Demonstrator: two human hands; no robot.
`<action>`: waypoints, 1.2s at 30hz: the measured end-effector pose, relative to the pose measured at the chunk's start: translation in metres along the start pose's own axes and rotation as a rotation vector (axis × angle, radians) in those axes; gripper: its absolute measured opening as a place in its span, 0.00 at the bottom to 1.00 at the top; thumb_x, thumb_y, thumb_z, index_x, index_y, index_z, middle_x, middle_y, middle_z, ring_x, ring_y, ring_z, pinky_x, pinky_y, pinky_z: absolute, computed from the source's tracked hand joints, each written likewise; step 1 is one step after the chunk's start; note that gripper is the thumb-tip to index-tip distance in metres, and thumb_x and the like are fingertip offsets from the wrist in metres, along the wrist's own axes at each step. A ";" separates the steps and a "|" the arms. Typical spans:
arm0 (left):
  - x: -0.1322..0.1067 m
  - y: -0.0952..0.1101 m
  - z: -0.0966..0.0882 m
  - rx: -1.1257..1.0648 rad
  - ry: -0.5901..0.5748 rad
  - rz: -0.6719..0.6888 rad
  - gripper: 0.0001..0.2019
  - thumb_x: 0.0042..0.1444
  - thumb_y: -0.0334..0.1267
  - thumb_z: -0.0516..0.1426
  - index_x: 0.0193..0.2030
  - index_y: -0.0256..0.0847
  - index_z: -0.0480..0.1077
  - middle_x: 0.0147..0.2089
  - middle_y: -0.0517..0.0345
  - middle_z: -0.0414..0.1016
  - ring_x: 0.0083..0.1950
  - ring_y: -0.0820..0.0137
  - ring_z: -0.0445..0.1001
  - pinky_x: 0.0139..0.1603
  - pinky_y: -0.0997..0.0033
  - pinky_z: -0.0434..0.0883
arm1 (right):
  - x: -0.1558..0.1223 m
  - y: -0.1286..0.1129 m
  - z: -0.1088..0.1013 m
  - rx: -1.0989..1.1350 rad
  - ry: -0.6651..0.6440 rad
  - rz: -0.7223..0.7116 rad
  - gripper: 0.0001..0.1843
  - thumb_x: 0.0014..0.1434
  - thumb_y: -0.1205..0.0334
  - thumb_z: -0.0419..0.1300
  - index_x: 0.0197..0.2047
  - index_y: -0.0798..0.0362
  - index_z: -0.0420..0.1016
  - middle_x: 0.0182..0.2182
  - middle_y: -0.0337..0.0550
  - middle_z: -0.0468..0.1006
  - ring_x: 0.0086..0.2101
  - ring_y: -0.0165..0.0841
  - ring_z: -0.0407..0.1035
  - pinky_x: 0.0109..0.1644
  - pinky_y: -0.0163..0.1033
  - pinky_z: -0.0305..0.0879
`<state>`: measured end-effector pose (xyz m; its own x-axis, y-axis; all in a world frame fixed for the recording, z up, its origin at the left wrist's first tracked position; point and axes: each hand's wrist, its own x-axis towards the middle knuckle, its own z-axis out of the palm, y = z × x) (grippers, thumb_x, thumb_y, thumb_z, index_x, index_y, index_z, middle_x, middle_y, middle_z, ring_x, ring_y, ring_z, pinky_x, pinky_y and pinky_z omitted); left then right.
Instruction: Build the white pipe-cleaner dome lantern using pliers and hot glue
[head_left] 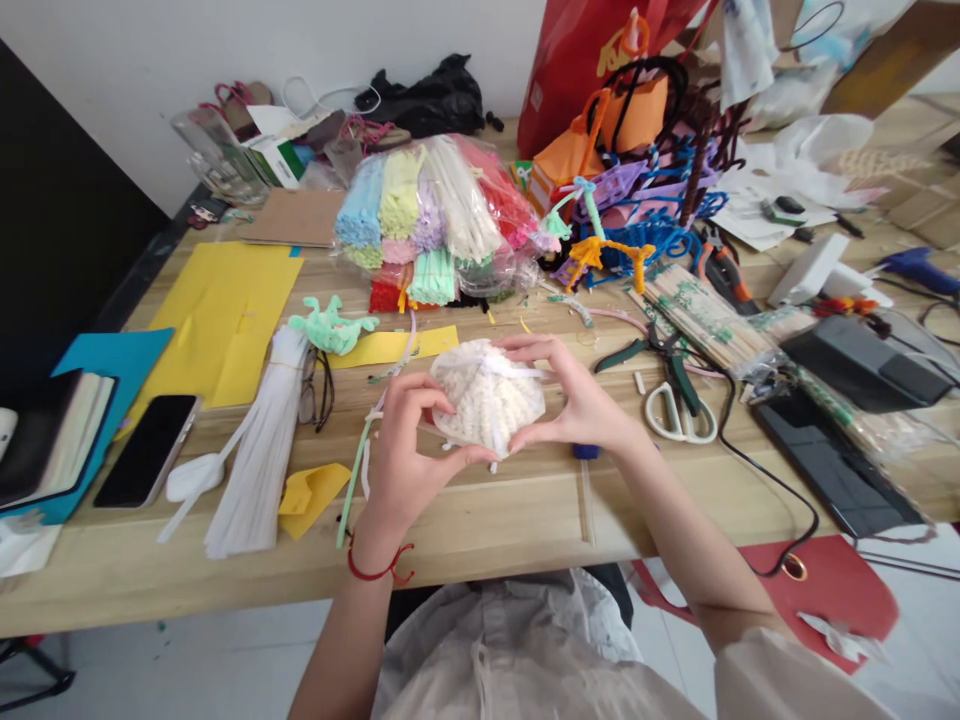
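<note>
Between my two hands is a rounded, cream-white fuzzy piece (487,400), ribbed and textured, with paler strips across its top. My left hand (411,440) curves around its left side, fingers bent and thumb at the lower edge. From the right, my right hand (566,395) grips it, fingers at the upper edge and thumb below. Its underside is hidden. Close to my left wrist lie a green fuzzy stem (358,480) and a bundle of white strips (262,450). Dark-handled pliers (671,360) and white-handled scissors (679,415) lie to the right of my right hand.
Bagged bundles of coloured fuzzy stems (427,210) sit at the back. A phone (146,450) and yellow sheets (225,320) are on the left. Wooden sticks (705,310), a black cable (795,490) and a blue glue gun (919,268) occupy the right.
</note>
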<state>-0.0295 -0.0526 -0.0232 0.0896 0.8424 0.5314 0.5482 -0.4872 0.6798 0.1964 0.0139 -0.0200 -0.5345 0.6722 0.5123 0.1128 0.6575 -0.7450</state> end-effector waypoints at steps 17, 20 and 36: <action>0.002 0.008 0.000 0.020 -0.047 0.024 0.28 0.40 0.48 0.73 0.41 0.43 0.64 0.44 0.57 0.67 0.46 0.67 0.71 0.36 0.73 0.71 | -0.002 0.000 -0.001 0.057 -0.007 0.034 0.45 0.36 0.47 0.79 0.54 0.45 0.65 0.57 0.53 0.71 0.59 0.50 0.67 0.60 0.57 0.66; 0.004 0.006 -0.009 0.012 -0.131 0.078 0.24 0.45 0.45 0.72 0.43 0.44 0.66 0.45 0.56 0.68 0.46 0.67 0.71 0.38 0.71 0.74 | -0.002 0.000 -0.007 0.041 -0.025 0.021 0.45 0.36 0.46 0.79 0.55 0.44 0.65 0.57 0.52 0.72 0.59 0.50 0.68 0.62 0.57 0.65; 0.004 0.006 -0.012 0.047 -0.085 0.144 0.15 0.52 0.37 0.68 0.42 0.42 0.68 0.43 0.58 0.69 0.43 0.71 0.73 0.39 0.74 0.73 | -0.002 -0.002 -0.001 0.035 -0.028 -0.004 0.48 0.35 0.46 0.79 0.57 0.44 0.63 0.57 0.53 0.70 0.59 0.49 0.67 0.59 0.56 0.68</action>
<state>-0.0364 -0.0549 -0.0111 0.2390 0.7824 0.5751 0.5627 -0.5943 0.5746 0.1983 0.0114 -0.0195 -0.5582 0.6594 0.5037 0.0813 0.6476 -0.7576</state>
